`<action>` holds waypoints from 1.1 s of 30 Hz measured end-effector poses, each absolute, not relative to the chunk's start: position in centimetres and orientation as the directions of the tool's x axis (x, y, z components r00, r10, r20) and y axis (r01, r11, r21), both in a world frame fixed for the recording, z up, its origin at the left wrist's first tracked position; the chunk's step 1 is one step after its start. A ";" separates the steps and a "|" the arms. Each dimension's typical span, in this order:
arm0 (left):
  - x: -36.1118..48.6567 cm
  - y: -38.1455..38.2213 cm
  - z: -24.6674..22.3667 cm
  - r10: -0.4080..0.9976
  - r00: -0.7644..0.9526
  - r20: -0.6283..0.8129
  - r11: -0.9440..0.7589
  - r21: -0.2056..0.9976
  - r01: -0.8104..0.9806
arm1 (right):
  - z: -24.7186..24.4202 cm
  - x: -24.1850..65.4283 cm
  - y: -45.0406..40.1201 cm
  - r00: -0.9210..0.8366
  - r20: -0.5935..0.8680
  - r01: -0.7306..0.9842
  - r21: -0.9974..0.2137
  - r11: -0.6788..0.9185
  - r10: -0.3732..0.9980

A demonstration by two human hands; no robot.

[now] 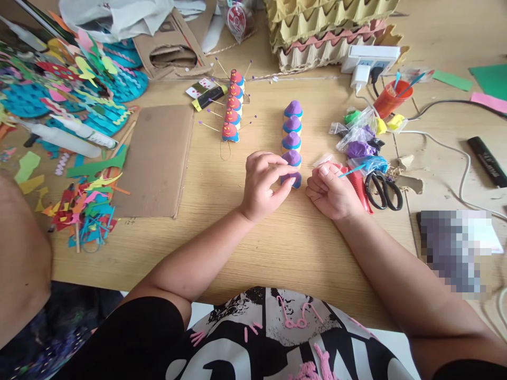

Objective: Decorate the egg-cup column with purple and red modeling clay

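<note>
A strip of egg-carton cups (292, 139) covered in purple and blue clay stands in the middle of the table. My left hand (263, 184) is at its near end, fingers curved and thumb apart from the index finger, the tips overlapping the nearest cup. Whether they touch it I cannot tell. Just right of the strip, my right hand (332, 192) is closed around a thin blue stick (353, 170), whose end points up and right. Farther left stands a finished-looking red and blue egg-carton caterpillar (233, 108) with smiling faces and purple-tipped stick legs.
Black-handled scissors (382, 191), bagged clay (361, 149) and a red cup (392, 99) lie to the right. Cardboard (156, 161) and paper scraps (89, 211) are left. Egg trays (328, 37) and a power strip (370, 57) stand behind. Another person's arm (24, 237) is at far left.
</note>
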State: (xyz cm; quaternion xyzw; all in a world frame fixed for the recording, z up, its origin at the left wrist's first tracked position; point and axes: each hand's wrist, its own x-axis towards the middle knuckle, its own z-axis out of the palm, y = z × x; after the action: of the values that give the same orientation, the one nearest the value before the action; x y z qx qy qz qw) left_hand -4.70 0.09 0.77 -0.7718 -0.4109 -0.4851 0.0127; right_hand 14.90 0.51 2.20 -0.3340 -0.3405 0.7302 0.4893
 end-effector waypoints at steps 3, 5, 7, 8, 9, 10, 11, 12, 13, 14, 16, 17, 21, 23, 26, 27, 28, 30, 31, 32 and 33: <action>-4.7 0.1 0.8 0.652 0.202 0.731 -0.635 0.380 0.673 | 2.2 14.9 0.5 -0.287 -0.163 -0.470 -0.834 -0.287 0.944; -4.7 0.1 0.8 0.669 0.208 0.713 -0.622 0.384 0.682 | 2.1 14.9 0.5 -0.292 -0.160 -0.465 -0.838 -0.286 0.943; -4.7 0.0 0.8 0.681 0.211 0.701 -0.616 0.393 0.682 | 2.1 14.9 0.5 -0.299 -0.150 -0.462 -0.841 -0.281 0.942; -4.7 0.0 0.7 0.686 0.210 0.697 -0.615 0.400 0.680 | 2.1 14.9 0.5 -0.299 -0.149 -0.459 -0.844 -0.279 0.943; -4.7 0.0 0.7 0.690 0.210 0.693 -0.615 0.408 0.675 | 2.1 14.9 0.5 -0.299 -0.150 -0.456 -0.845 -0.279 0.942; -4.8 0.0 0.7 0.691 0.210 0.692 -0.617 0.413 0.669 | 2.1 14.9 0.5 -0.297 -0.155 -0.454 -0.845 -0.282 0.942; -4.8 0.1 0.7 0.688 0.211 0.694 -0.622 0.415 0.664 | 2.1 14.8 0.5 -0.295 -0.159 -0.455 -0.844 -0.285 0.942; -4.8 0.1 0.7 0.684 0.211 0.698 -0.626 0.413 0.661 | 2.1 14.8 0.5 -0.293 -0.162 -0.459 -0.841 -0.287 0.942; -4.8 0.1 0.7 0.680 0.211 0.702 -0.628 0.410 0.661 | 2.2 14.8 0.5 -0.294 -0.162 -0.464 -0.838 -0.289 0.942; -4.8 0.1 0.7 0.675 0.211 0.707 -0.631 0.405 0.662 | 2.2 14.8 0.5 -0.298 -0.160 -0.469 -0.835 -0.290 0.941; -4.8 0.1 0.7 0.664 0.207 0.719 -0.636 0.396 0.662 | 2.2 14.8 0.5 -0.311 -0.150 -0.471 -0.833 -0.289 0.939; -4.8 0.1 0.7 0.655 0.204 0.728 -0.642 0.394 0.658 | 2.2 14.8 0.5 -0.316 -0.144 -0.470 -0.835 -0.287 0.938; -4.8 0.1 0.6 0.641 0.194 0.742 -0.653 0.395 0.646 | 2.0 14.8 0.6 -0.313 -0.148 -0.449 -0.847 -0.283 0.938; -4.8 0.0 0.7 0.666 0.201 0.718 -0.631 0.400 0.665 | 1.9 14.8 0.6 -0.308 -0.154 -0.449 -0.847 -0.286 0.939; -4.8 0.0 0.7 0.683 0.207 0.701 -0.617 0.402 0.677 | 1.9 14.8 0.6 -0.313 -0.153 -0.458 -0.840 -0.290 0.937; -4.8 0.0 0.7 0.679 0.206 0.704 -0.621 0.402 0.673 | 1.9 14.8 0.6 -0.315 -0.152 -0.457 -0.841 -0.291 0.937; -4.8 0.0 0.7 0.674 0.205 0.710 -0.626 0.401 0.669 | 1.9 14.8 0.6 -0.316 -0.151 -0.454 -0.842 -0.289 0.937; -4.8 0.1 0.7 0.655 0.199 0.729 -0.641 0.397 0.657 | 2.0 14.9 0.6 -0.311 -0.149 -0.447 -0.849 -0.283 0.939; -4.7 0.1 0.7 0.642 0.194 0.742 -0.652 0.394 0.648 | 2.0 14.9 0.6 -0.308 -0.146 -0.445 -0.851 -0.278 0.940; -4.7 0.1 0.7 0.630 0.187 0.754 -0.662 0.394 0.638 | 2.0 14.9 0.6 -0.305 -0.143 -0.445 -0.853 -0.273 0.941; -4.7 0.1 0.7 0.621 0.182 0.763 -0.671 0.396 0.627 | 2.0 14.9 0.6 -0.305 -0.138 -0.447 -0.853 -0.269 0.942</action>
State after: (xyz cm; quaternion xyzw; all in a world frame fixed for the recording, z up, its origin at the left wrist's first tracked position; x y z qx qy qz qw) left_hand -4.71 0.08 0.66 -0.7689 -0.4057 -0.4942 0.0033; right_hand 14.88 0.55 1.99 -0.3397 -0.3648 0.7206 0.4819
